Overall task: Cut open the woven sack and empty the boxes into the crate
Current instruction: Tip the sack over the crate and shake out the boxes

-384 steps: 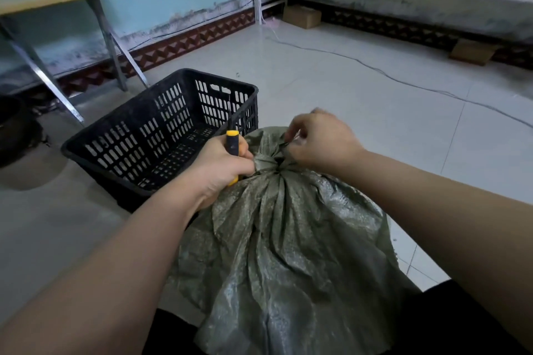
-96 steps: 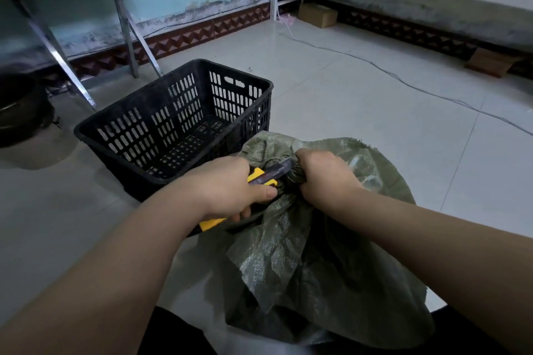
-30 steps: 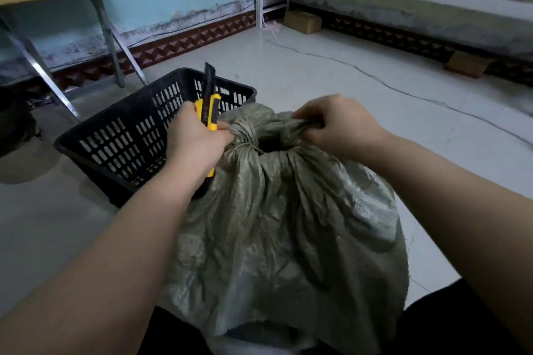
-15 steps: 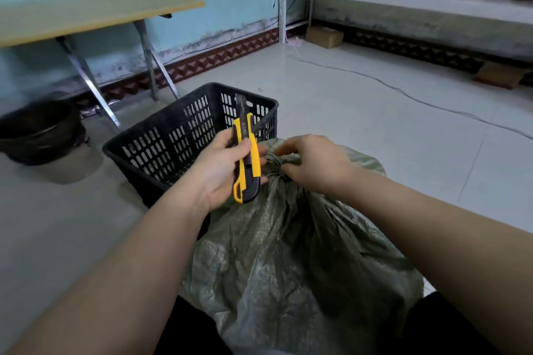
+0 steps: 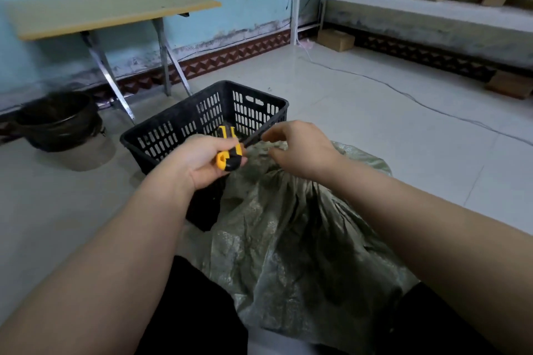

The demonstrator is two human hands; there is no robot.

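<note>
A grey-green woven sack point(image 5: 291, 239) stands on the floor between my knees, its neck gathered at the top. The boxes inside it are hidden. My left hand point(image 5: 202, 163) is shut on a yellow and black utility knife point(image 5: 229, 147), held over the sack's neck. Just right of the knife, my right hand point(image 5: 300, 150) hovers at the gathered neck with curled fingers; whether it pinches the fabric is unclear. A black slotted plastic crate point(image 5: 259, 104) sits on the floor directly behind the sack and looks empty.
A folding table point(image 5: 109, 8) stands at the back left against the blue wall, with a dark bin point(image 5: 57, 121) beside it. A white shelf point(image 5: 418, 3) carries cardboard boxes at the right. A cable point(image 5: 403, 95) runs across the tiled floor.
My left hand has turned the knife from upright to lying flatter in the fist. My right hand has loosened on the sack's neck. The camera has tilted upward.
</note>
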